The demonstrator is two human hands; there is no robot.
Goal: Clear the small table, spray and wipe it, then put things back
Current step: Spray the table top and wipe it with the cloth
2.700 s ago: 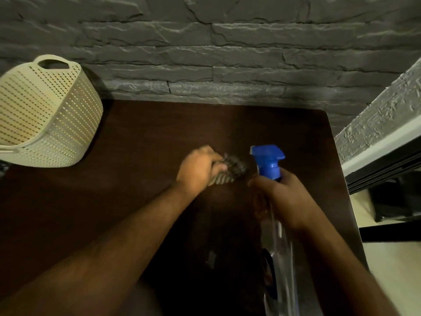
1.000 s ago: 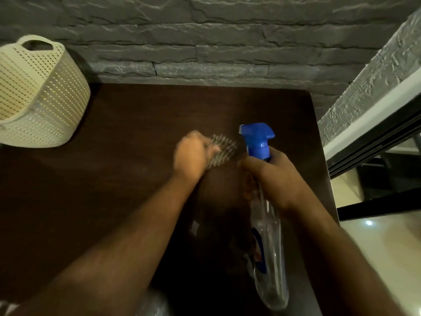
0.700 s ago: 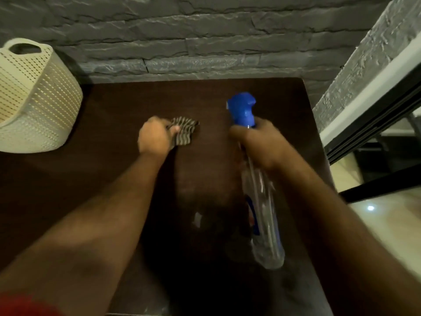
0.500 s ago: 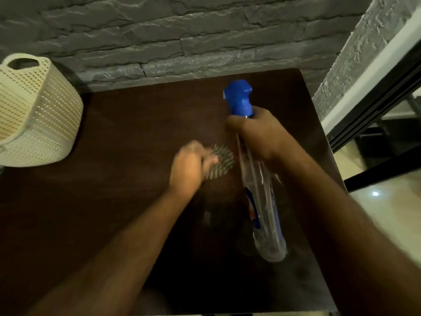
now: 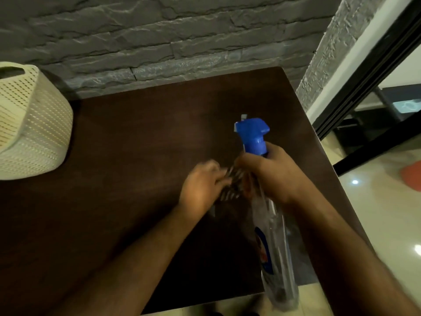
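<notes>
The left hand [image 5: 200, 190] bunches the striped cloth [image 5: 232, 185] against the table [image 5: 136, 156], fingers curled round it, right of the basket [image 5: 32, 124]. The right hand [image 5: 271, 172] wraps the neck of the bottle [image 5: 273, 236], held above the table farther right of the basket. Its long axis runs from the person toward the wall, blue nozzle pointing away. With the 2 hands this close, the cloth could knock the bottle, or a squeezed trigger wet the wall.

The spray bottle [image 5: 272, 242] carries a label too blurred to read.
</notes>
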